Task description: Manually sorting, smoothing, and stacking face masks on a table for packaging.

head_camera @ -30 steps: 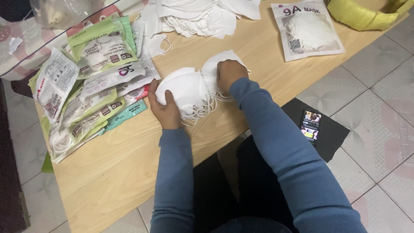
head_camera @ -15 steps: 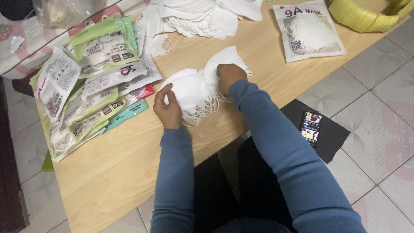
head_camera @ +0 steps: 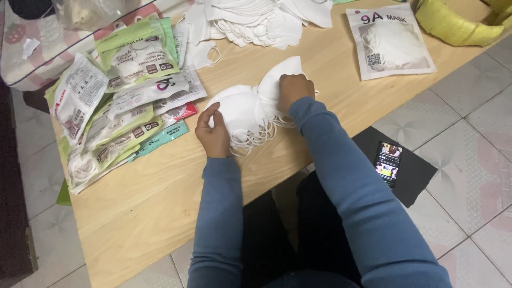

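A small stack of white face masks (head_camera: 242, 112) lies near the front edge of a pale wooden surface (head_camera: 133, 213), its loose ear loops trailing toward the person seated there. The left hand (head_camera: 213, 133) rests on the stack's near left side, fingers curled over the rim of the lowest mask. The right hand (head_camera: 295, 90) closes on a single white mask (head_camera: 277, 80) at the stack's right end, fingers pressed together around its folded edge so that it stands tilted upward. Both arms wear blue sleeves.

To the left of the stack, a fan of sealed mask packets (head_camera: 117, 112) in green, white and teal overlaps across the surface. Behind it, at the far edge, sits a larger heap of loose white masks (head_camera: 256, 21). Well to the right lies a flat white packet with a mask inside (head_camera: 392, 45), and past that a yellow bundle (head_camera: 453, 24) at the corner. On the tiled floor below, a phone (head_camera: 388, 162) with a lit screen rests on a black mat (head_camera: 413, 176).
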